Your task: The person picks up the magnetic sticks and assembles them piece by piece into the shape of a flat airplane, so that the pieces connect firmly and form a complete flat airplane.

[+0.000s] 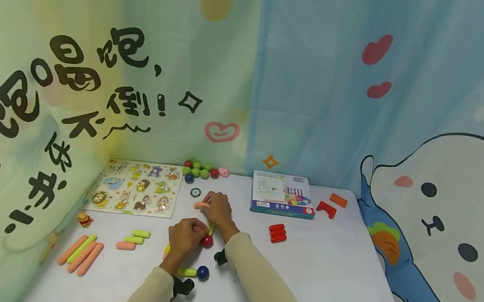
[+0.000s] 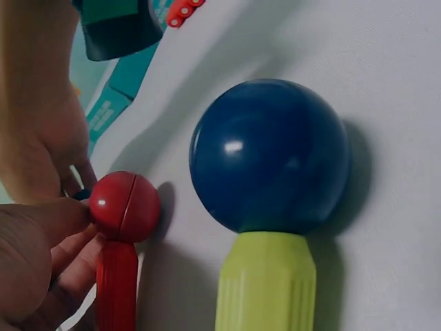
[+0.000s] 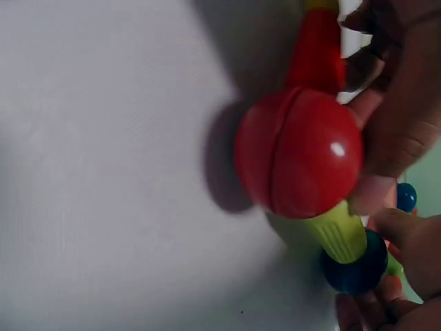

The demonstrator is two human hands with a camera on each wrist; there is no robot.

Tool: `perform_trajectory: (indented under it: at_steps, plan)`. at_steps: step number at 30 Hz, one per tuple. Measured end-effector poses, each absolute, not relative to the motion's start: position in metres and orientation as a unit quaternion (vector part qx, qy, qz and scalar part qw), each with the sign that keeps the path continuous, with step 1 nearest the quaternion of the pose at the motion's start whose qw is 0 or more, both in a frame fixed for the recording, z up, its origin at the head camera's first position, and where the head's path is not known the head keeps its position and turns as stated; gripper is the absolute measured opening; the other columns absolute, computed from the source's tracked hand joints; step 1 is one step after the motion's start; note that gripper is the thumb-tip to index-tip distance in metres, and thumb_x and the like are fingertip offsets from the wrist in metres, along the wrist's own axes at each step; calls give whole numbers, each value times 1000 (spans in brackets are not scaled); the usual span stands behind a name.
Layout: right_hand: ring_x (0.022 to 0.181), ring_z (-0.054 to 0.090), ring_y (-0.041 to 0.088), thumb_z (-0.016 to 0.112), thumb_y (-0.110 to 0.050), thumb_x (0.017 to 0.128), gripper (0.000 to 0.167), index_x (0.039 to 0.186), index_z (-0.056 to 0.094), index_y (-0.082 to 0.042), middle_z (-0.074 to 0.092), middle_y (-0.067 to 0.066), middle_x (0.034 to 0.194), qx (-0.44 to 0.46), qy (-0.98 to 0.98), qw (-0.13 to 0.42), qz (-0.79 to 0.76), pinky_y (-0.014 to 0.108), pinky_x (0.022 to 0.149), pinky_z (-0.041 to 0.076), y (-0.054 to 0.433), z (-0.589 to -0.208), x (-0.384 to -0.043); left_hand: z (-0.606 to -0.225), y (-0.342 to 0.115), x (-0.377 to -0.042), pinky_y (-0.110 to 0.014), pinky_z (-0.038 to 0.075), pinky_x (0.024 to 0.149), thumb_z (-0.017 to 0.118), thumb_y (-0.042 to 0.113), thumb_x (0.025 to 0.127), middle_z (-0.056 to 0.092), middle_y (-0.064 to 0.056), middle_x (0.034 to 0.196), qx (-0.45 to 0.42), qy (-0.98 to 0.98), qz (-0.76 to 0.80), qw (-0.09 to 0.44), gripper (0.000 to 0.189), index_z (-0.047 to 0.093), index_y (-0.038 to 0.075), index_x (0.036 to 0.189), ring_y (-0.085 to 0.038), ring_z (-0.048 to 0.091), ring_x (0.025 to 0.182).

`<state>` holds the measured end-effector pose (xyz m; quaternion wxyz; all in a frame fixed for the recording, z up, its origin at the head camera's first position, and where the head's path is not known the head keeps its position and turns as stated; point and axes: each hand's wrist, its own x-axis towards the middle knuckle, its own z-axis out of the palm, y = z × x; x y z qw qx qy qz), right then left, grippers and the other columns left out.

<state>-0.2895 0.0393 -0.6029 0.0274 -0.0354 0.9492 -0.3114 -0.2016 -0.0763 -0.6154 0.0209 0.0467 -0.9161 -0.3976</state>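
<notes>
On the near part of the bench (image 1: 334, 286), a green stick (image 1: 187, 272) lies left to right, a blue ball (image 1: 202, 273) on its right end. Farther left, four long sticks (image 1: 80, 254) slant together near to far.

Just beyond the green stick, the left hand (image 1: 187, 238) reaches in back upward; its grip is a pinch, thumb and fingertips on a red ball (image 1: 207, 241) left of the bench's middle. From the ball a red stick (image 2: 117, 283) points left beneath the hand, and a lime stick (image 3: 342, 234) points away, its long axis running near to far.

At its far end the right hand (image 1: 217, 212), stretched farther, curls its grip round a dark ball (image 3: 358, 277); a pink stick (image 1: 201, 205) juts left from the fingers.

Far left, a puzzle tray (image 1: 130, 212) contains animal pieces (image 1: 142, 185); far right, a flat box (image 1: 283, 194) hides its contents.
</notes>
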Motion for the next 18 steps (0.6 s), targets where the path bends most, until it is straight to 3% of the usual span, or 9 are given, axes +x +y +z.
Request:
perform_trajectory:
  at_steps: [4,12,15,18]
  plan:
    - [85,61,18,79,-22,96,15,102,70,-11,72,5,94,-5,914,6,-405,29,76,51,48,-601,-291,-613,-76,-203,-46,34,85,84,26,87,76,5,72,53,-920,-387,10,10,81,17,89,-16,66,75]
    - [92,68,20,66,-28,107,21,119,71,-12,75,10,106,10,892,33,-450,31,78,54,65,-607,-296,-607,-72,-207,-44,34,84,82,26,87,76,4,74,55,-921,-385,-16,14,80,16,98,-18,64,75]
    - [91,67,18,65,-24,106,17,119,69,-13,74,8,107,23,878,43,-477,29,79,54,72,-607,-296,-608,-69,-211,-45,35,86,80,23,87,75,3,75,59,-920,-387,-22,20,78,14,104,-18,63,77]
    - [92,66,18,70,-14,99,17,116,67,-11,73,8,106,32,861,43,-507,29,81,53,81,-607,-294,-609,-64,-215,-46,37,88,80,24,88,75,3,77,63,-921,-383,-25,25,75,13,110,-19,65,80]
